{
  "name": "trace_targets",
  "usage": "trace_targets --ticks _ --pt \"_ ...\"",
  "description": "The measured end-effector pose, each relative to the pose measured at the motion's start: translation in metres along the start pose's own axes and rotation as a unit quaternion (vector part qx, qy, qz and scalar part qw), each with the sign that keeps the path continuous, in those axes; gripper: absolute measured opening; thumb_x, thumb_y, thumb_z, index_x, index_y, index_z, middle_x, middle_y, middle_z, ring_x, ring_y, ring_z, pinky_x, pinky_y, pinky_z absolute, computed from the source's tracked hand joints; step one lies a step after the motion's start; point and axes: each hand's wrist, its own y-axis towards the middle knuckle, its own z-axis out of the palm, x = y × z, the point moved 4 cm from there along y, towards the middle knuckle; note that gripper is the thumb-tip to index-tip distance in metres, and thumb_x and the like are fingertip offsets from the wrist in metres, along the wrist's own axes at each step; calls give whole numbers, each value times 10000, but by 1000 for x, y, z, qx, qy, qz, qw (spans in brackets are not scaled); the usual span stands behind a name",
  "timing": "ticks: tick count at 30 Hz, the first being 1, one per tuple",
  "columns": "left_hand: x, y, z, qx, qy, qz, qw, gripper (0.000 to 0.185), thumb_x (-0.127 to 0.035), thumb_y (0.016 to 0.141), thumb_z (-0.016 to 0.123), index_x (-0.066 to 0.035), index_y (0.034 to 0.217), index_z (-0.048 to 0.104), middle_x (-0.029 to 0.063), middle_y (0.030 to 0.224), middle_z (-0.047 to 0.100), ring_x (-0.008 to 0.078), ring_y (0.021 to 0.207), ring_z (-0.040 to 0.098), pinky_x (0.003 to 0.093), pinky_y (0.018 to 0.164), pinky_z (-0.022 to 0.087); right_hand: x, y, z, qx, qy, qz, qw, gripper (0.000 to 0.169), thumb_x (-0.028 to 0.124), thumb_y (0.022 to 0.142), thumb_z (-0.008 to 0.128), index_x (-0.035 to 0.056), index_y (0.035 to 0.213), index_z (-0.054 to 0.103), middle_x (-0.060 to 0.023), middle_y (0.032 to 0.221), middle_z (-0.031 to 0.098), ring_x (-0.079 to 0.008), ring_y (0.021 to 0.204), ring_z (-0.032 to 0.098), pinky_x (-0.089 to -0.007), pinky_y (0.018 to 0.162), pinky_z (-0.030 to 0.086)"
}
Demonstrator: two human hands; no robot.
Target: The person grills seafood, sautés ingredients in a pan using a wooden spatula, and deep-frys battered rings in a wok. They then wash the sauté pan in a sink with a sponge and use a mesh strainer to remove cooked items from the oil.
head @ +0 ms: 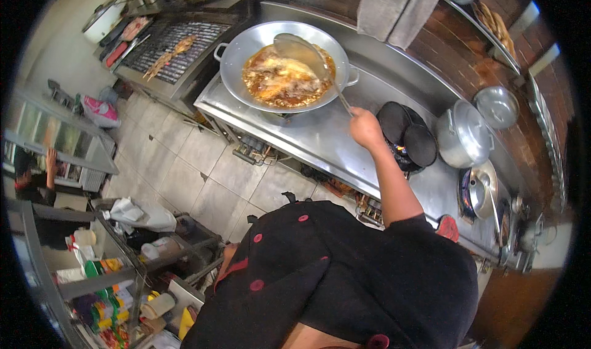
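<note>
My right hand (pixel 366 127) grips the long handle of a wide metal skimmer (pixel 300 56). The skimmer's round head hangs over the right side of a large two-handled aluminium wok (pixel 235 79). Bubbling brown oil (pixel 286 97) fills the bottom of the wok, with pale golden food (pixel 291 67) frying in it. Some of the food is hidden behind the skimmer. Under the wok lies the stainless steel stove top (pixel 323 132). My left hand is out of view; only a bit of that arm shows beside my black jacket.
Left of the wok, skewered meat lies on a charcoal grill (pixel 177 53). Black pans (pixel 406 132) sit over a lit flame near my right forearm. Beyond are a lidded pot (pixel 464 134) and a bowl-shaped pan (pixel 485 187). A person's hand (pixel 51 162) touches a glass-door fridge (pixel 55 136).
</note>
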Motion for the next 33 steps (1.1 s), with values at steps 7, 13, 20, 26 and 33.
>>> trace_targets --ticks 7,13,20,26,33 --pt "-39 -8 -2 34 32 -26 999 321 -303 819 516 -122 1033 671 172 813 638 333 780 630 452 653 491 -6 2 -13 -9 -11 38 999 387 114 815 444 48 1168 590 -269 1058 593 -402 993 579 -441 890 448" --pt "-44 -10 11 52 42 -102 993 256 -292 807 528 -153 979 658 174 783 620 355 767 615 455 651 491 -18 1 -6 9 7 1 1000 391 117 818 449 53 1180 583 -275 1043 595 -399 980 586 -447 888 448" --pt "-32 -20 24 -3 31 -84 996 257 -309 808 556 -118 963 631 163 815 626 353 765 614 455 649 495 -6 6 -14 -105 18 -45 993 364 103 814 478 89 1155 605 -242 1028 614 -371 945 602 -447 833 476" --pt "1 -4 9 45 49 -30 997 269 -294 796 577 -103 981 619 152 822 629 342 758 615 450 646 498 38 -20 1 -132 -54 -127 982 397 74 786 504 84 1173 589 -195 958 623 -365 853 607 -423 811 483" --pt "27 30 -39 90 -152 -36 984 302 -244 761 623 -65 1002 588 123 831 632 314 745 615 429 639 506 45 -86 61 -99 -56 -65 991 403 89 780 522 89 1181 568 -169 874 587 -357 856 588 -439 760 490"
